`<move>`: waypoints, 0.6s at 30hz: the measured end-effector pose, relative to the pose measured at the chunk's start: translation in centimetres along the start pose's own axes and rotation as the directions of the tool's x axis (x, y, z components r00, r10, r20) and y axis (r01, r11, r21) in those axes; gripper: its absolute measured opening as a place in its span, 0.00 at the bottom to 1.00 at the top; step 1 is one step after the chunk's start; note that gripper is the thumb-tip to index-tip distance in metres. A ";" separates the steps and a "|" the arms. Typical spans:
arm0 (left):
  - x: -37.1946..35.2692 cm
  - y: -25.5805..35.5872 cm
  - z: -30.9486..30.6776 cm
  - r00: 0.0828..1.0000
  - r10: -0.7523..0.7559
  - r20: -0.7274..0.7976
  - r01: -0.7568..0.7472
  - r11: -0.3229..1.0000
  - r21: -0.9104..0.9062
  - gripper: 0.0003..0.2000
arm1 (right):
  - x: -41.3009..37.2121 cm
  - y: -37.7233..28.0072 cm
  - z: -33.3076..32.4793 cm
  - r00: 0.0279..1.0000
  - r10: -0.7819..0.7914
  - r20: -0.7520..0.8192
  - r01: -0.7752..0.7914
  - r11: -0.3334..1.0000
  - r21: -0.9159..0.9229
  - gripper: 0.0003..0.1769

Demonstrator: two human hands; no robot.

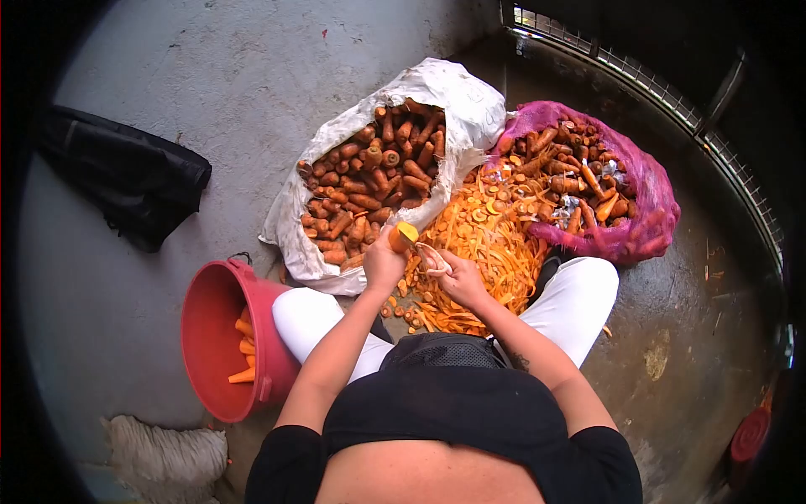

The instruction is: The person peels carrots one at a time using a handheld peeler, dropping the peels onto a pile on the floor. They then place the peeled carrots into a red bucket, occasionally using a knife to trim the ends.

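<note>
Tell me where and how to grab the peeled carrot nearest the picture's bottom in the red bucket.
I'd pinch the peeled carrot around its free end, at picture left, with the left hand entering through the open mouth of the red bucket. That end points away from the other carrots, leaving finger room; the bucket's wall blocks the thigh side.
</note>
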State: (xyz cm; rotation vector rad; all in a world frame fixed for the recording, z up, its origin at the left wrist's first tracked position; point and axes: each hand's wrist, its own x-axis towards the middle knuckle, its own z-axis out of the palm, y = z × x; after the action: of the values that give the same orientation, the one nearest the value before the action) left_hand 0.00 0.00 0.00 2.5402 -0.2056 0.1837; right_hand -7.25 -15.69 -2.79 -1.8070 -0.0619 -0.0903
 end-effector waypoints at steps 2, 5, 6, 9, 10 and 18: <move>-0.1 -0.4 0.1 0.999 0.031 -0.034 -0.033 0.999 -0.040 0.13 | -0.1 -0.3 0.1 0.999 0.008 -0.042 -0.007 0.999 0.034 0.15; -0.1 0.0 -0.2 0.997 0.041 -0.059 -0.053 0.977 -0.206 0.13 | 2.1 8.0 0.8 0.925 0.378 -0.046 -0.379 0.925 -0.005 0.16; -0.8 1.7 -0.1 0.999 0.020 -0.035 -0.028 0.972 -0.233 0.12 | 1.1 9.9 -0.6 0.906 0.412 -0.096 -0.418 0.908 -0.044 0.16; 0.6 0.2 -0.7 0.998 0.069 -0.009 -0.068 0.940 -0.333 0.12 | 2.5 10.2 0.0 0.906 0.375 -0.198 -0.379 0.925 0.019 0.15; 0.8 -0.1 -1.3 0.995 0.034 0.092 0.004 0.924 -0.383 0.14 | 2.6 9.1 0.0 0.922 0.324 -0.211 -0.312 0.946 0.088 0.15; 0.6 -2.3 -1.1 0.945 0.028 0.326 0.188 0.769 -0.611 0.21 | 0.0 1.3 -1.5 0.996 0.061 -0.070 -0.063 0.998 -0.023 0.12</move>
State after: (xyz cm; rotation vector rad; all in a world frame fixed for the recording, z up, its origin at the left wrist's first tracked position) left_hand 0.90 2.43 -0.19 1.8681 -0.2331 -0.2975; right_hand -7.16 -17.46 -3.73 -1.8280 0.0444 -0.1098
